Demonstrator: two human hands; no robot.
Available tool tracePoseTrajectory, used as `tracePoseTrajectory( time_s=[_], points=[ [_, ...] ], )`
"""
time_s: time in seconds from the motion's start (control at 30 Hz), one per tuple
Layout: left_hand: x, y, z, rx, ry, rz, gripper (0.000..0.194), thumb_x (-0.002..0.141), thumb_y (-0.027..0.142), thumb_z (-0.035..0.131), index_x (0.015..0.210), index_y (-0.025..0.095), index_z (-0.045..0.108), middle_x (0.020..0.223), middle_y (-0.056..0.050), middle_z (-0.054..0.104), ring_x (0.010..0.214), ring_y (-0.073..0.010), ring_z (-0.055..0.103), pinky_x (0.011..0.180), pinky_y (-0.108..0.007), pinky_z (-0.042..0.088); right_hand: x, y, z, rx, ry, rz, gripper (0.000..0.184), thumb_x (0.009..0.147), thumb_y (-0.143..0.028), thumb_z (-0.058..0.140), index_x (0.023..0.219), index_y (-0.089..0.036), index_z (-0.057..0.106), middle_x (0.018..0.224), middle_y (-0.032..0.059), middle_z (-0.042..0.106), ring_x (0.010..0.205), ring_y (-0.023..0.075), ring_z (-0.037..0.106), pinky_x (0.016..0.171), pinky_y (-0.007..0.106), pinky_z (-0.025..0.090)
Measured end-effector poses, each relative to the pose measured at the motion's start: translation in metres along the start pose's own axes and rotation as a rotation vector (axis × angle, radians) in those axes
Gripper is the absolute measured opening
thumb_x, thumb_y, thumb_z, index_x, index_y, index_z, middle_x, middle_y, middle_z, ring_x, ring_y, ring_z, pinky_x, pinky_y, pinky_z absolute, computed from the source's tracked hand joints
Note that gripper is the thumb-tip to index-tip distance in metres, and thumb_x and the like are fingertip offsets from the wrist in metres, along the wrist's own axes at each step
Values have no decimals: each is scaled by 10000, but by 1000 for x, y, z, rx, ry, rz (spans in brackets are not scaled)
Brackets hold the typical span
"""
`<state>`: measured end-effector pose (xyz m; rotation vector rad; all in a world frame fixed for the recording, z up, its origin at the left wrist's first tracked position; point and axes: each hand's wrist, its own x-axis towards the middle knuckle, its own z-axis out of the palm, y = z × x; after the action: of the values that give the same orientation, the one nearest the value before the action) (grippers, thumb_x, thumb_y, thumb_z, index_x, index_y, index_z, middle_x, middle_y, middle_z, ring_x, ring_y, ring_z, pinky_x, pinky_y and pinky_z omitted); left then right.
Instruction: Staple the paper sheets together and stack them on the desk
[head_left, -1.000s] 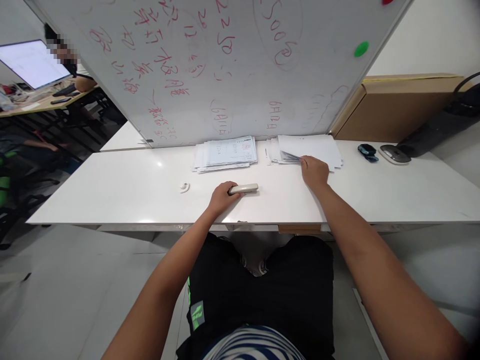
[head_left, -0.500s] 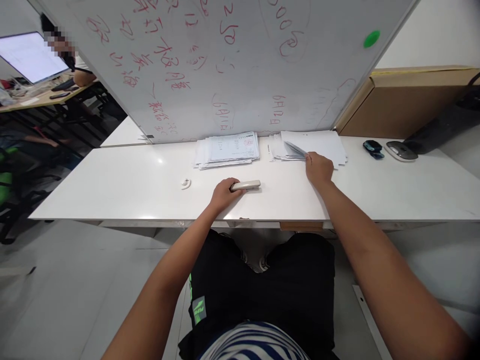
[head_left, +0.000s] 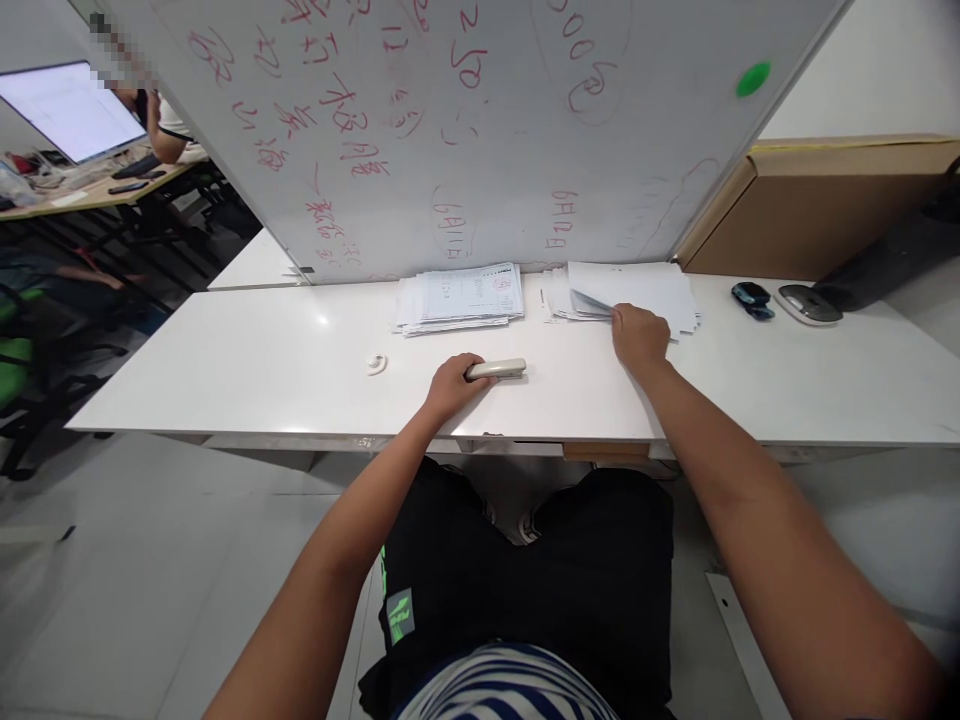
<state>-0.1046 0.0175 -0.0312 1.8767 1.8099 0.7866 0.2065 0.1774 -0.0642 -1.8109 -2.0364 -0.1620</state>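
A pale stapler (head_left: 498, 369) lies near the desk's front edge, its rear end gripped by my left hand (head_left: 454, 386). My right hand (head_left: 641, 338) is closed on the near edge of a sheet of paper (head_left: 589, 303), whose left corner curls up from the right-hand paper stack (head_left: 645, 283). The thumb side of that hand hides the exact grip. To the left, a second stack of papers (head_left: 472, 300) with a red stamp on its top sheet sits against the whiteboard.
A whiteboard (head_left: 517, 150) stands along the desk's (head_left: 225, 370) back. A small white curled object (head_left: 376, 364) lies left of the stapler. A dark watch-like object (head_left: 752, 299), a mouse (head_left: 808, 304) and a cardboard box (head_left: 817, 210) occupy the right. Another person (head_left: 171, 140) sits far left.
The view has shifted slightly, moving the desk items a little to the right in the picture. Both hands keep their holds; the lifted paper corner looks slightly more spread.
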Motion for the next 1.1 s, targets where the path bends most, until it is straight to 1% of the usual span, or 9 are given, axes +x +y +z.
tracePoseTrajectory(
  time_s=[0.2, 0.33, 0.53, 0.83, 1.0, 1.1],
  points=[
    [0, 0, 0, 6, 4, 1, 233, 783, 379, 628, 969, 239, 620, 971, -7, 649, 886, -199, 591, 746, -297, 450, 1, 0, -1, 34, -3, -25, 308, 910, -313, 408, 1018, -151, 646, 966, 144, 677, 894, 281, 567, 719, 362, 353],
    [1, -2, 1, -1, 13, 6, 241, 775, 376, 638, 970, 237, 618, 974, -14, 653, 896, -211, 591, 752, -303, 445, 2, 3, 2, 53, -1, -33, 297, 885, -296, 440, 1055, -148, 633, 1070, 150, 653, 966, 297, 542, 777, 393, 353],
    [1, -1, 1, -9, 7, 6, 224, 779, 370, 637, 959, 237, 618, 964, -13, 652, 891, -211, 590, 736, -302, 437, 4, 6, 3, 111, 29, -67, 296, 894, -301, 419, 1015, -147, 641, 1070, 154, 642, 1027, 311, 510, 850, 434, 343],
    [1, -1, 0, -26, 3, 6, 208, 776, 358, 638, 943, 234, 622, 955, -15, 653, 886, -212, 588, 726, -299, 431, 7, 10, 8, 115, 29, -27, 315, 894, -347, 417, 1009, -161, 644, 1097, 139, 627, 995, 295, 511, 830, 409, 347],
    [1, -1, 1, -34, 12, -2, 217, 774, 369, 644, 945, 237, 622, 944, -11, 651, 863, -204, 586, 712, -294, 428, 7, 8, 8, 77, 27, -21, 325, 926, -325, 376, 1032, -150, 629, 1057, 154, 626, 944, 280, 517, 798, 397, 354],
    [1, -1, 1, -23, 6, 1, 210, 781, 367, 638, 946, 239, 620, 933, -8, 649, 850, -200, 586, 701, -292, 426, 7, 5, 6, 74, 10, 24, 324, 940, -289, 348, 1009, -117, 614, 997, 172, 622, 899, 272, 522, 773, 390, 358]
  ],
)
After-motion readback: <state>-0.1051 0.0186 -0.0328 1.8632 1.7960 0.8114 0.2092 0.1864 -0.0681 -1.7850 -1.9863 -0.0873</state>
